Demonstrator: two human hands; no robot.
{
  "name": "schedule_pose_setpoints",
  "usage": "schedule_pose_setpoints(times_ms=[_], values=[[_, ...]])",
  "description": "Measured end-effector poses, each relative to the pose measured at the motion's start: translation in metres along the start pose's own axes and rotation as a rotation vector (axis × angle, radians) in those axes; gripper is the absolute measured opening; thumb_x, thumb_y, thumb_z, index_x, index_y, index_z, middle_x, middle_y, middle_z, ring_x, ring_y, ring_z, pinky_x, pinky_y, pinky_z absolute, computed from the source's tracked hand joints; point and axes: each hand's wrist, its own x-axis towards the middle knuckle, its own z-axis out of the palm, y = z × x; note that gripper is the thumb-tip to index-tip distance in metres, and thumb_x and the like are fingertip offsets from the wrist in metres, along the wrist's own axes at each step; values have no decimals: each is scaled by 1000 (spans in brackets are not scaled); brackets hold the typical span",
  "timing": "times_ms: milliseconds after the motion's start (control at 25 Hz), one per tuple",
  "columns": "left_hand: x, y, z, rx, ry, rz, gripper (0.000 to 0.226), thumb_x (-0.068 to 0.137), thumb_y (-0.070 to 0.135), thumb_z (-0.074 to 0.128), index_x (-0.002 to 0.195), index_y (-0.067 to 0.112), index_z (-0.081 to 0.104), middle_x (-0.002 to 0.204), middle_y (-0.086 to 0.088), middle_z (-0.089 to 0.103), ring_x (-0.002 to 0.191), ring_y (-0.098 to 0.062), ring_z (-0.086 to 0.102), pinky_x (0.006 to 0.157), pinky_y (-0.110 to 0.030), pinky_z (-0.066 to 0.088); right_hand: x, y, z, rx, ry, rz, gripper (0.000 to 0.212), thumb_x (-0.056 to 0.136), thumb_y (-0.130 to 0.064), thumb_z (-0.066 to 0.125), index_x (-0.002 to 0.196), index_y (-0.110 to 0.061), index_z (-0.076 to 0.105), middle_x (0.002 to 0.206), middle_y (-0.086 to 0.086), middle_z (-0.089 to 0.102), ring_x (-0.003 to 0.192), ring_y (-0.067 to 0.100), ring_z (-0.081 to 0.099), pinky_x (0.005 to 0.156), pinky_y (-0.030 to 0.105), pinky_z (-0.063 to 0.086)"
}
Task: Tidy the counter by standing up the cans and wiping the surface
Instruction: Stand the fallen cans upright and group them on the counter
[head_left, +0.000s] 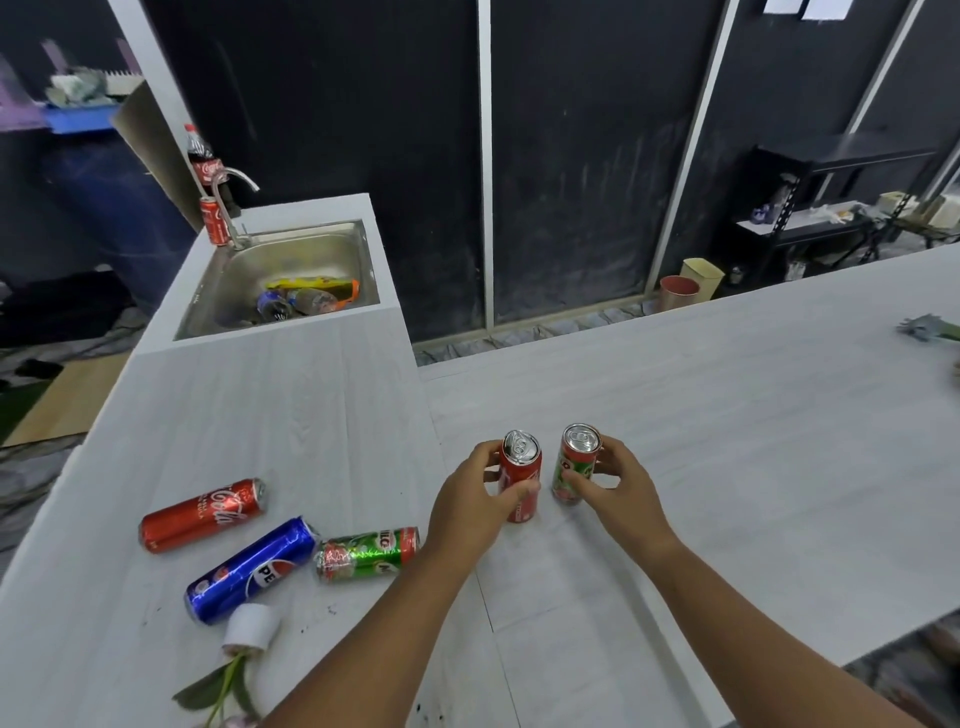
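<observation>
We're over the white counter (727, 441), and both hands are busy. Our left hand (475, 499) has its fingers and thumb wrapped around a red can (521, 480), upright with its silver pull-tab top facing us; the lettering is mostly hidden under the thumb. Just beside it, apart by a narrow gap, our right hand (615, 480) clamps a second upright can (574, 465), green and red, label too turned to read fully.

Off to the left, three cans lie on their sides. Farthest back is a red Coca-Cola can (202, 514), the white script plain along its length. Nearer us is a blue Pepsi can (249, 569), where we read "PE" beside the round logo. Its top end sits just beside a green Milo can (366, 552), with "ILO" showing near its red rim.

Below the Pepsi can there's a white paper-wrapped flower (249, 629), with green stem and leaves trailing to the bottom edge. Small dark specks dot the counter around it.

Further back, the steel sink (291, 249) holds plastic bottles and a yellow packet, writing unreadable. At its faucet stands another red Coca-Cola can (214, 221), and behind that a Coca-Cola bottle (200, 156) with red label.
</observation>
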Motion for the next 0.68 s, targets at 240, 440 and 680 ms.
schedule_pose_setpoints(times_ms=[240,440,680], values=[[-28,-22,-16,-88,-54,-47,90,81,47,93,156,37,45,148,17,61,137,-3,55,113,-40,53,-37,19,8,-76,97,133,85,75,-60,92,148,-39,53,139,-20,58,122,7,61,99,33,53],[-74,-48,-45,-110,-4,-88,65,84,48,89,140,47,57,139,29,62,128,-2,61,111,-31,55,-83,21,24,-103,165,66,67,77,-58,90,134,-41,59,131,-24,56,121,4,59,101,34,52],[-106,-69,-89,-48,55,-87,50,89,51,84,133,52,59,135,30,63,123,4,62,104,-22,54,-115,-3,65,-137,60,-8,64,79,-57,86,135,-37,61,131,-19,58,121,7,60,102,32,51]])
